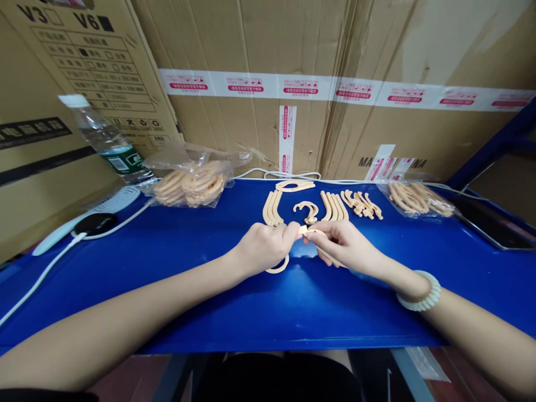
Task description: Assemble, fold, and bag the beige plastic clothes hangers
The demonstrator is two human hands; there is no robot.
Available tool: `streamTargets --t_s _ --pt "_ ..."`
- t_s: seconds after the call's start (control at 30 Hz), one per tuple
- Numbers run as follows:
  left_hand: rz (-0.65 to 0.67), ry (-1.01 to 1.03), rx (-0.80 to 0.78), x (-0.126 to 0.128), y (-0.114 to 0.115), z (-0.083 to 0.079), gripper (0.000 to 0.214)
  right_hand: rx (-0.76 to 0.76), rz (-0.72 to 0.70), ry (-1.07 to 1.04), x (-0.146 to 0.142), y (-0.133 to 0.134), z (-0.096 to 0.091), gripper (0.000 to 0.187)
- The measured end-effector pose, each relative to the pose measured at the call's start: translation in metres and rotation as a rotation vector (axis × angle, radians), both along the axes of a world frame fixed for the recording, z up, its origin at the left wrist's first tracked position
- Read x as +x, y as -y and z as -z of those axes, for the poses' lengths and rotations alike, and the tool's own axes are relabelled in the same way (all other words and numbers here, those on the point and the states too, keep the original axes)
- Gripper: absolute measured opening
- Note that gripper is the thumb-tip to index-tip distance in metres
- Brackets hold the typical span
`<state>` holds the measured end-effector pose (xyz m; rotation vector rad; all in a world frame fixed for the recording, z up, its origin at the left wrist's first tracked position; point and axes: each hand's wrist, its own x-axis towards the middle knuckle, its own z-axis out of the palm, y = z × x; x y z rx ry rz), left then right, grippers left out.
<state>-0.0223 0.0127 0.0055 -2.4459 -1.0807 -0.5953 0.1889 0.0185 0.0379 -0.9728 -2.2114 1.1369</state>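
My left hand (268, 245) is closed on a beige plastic hanger hook, whose curved end (280, 268) shows below the palm. In my right hand (345, 243) is a slim beige hanger arm (333, 258), pinched between thumb and fingers. The two pieces meet at the fingertips, over the middle of the blue table (201, 301); whether they are joined I cannot tell. Just beyond lie loose hooks (309, 211), with a row of curved hanger arms (273, 207) to the left and another row of arms (334, 206) to the right. An assembled-looking beige piece (295, 186) rests behind them.
Small beige parts (362, 204) lie in a pile at right. Clear bags of beige parts stand at left (192, 184) and right (419, 198). A water bottle (113, 148), a black puck with a white cable (95, 223) and a phone (494, 223) flank them. Cardboard boxes (251, 134) wall the back.
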Motion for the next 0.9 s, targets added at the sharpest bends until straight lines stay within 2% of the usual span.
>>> streamTargets --t_s 0.13,0.23,0.3,0.4,0.5,0.63,0.77,0.9 --pt "0.008 0.130 -0.188 0.000 0.000 -0.001 0.038 0.308 0.027 0.057 0.000 0.003 0.002 0.044" --pt "0.028 0.292 -0.320 0.000 0.000 0.003 0.034 0.600 0.053 0.149 0.001 0.003 0.008 0.036" --pt "0.039 0.365 -0.403 0.001 0.001 0.004 0.032 0.716 0.054 0.164 0.002 0.002 0.010 0.032" --pt "0.063 0.485 -0.494 0.004 0.003 0.002 0.030 0.668 0.113 0.066 0.009 -0.005 -0.001 0.034" --pt "0.041 0.699 -0.617 0.005 0.003 -0.001 0.034 0.619 0.262 -0.012 0.030 -0.025 -0.021 0.033" --pt "0.024 1.062 -0.948 0.004 -0.003 -0.001 0.034 0.798 0.383 0.040 0.079 -0.064 -0.037 0.026" --pt "0.050 1.357 -1.209 0.006 -0.006 -0.002 0.023 0.861 0.334 0.271 0.120 -0.095 -0.027 0.023" --pt "0.035 1.520 -1.220 0.008 -0.003 -0.007 0.019 0.835 0.223 0.469 0.136 -0.113 -0.012 0.025"
